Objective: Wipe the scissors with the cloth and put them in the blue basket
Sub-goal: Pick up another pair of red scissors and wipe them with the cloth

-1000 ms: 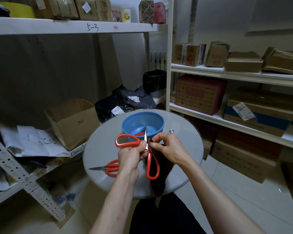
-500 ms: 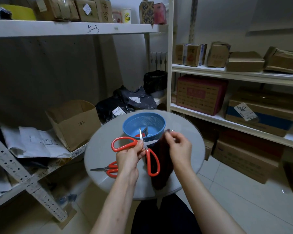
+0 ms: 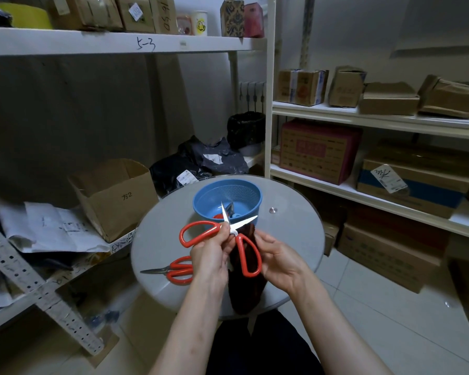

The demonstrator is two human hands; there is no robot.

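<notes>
**Head view:** In a stockroom, a person at a round table (image 3: 287,234) holds red-handled scissors (image 3: 235,233) up over the near rim of the basket (image 3: 201,204). The left hand (image 3: 210,255) pinches them just below the pivot, thumb and fingers closed round the neck of the handles. The blades are spread in a V and point toward the far side. The right hand (image 3: 279,262) curls its fingers on the right edge of the dark cloth (image 3: 244,293), which hangs behind the nearer handle loop and drapes over the table's near edge. The cloth's top reaches the base of the right blade, but whether it touches the steel cannot be told.

A 2nd pair (image 3: 178,270) lies flat on the table, left of the hands, tips pointing left. A 3rd pair (image 3: 229,209) lies inside the basket, mostly hidden behind the raised blades. Cartons fill the shelves (image 3: 363,123) on both sides.

The step in hand looks like wiping: the blades are open for cleaning, and the pair is not yet in the basket. The next move likely calls for the right hand to raise the cloth and draw it along each blade from pivot to tip, clear of the edge. The blades then need closing before the short carry to the basket just beyond.
</notes>
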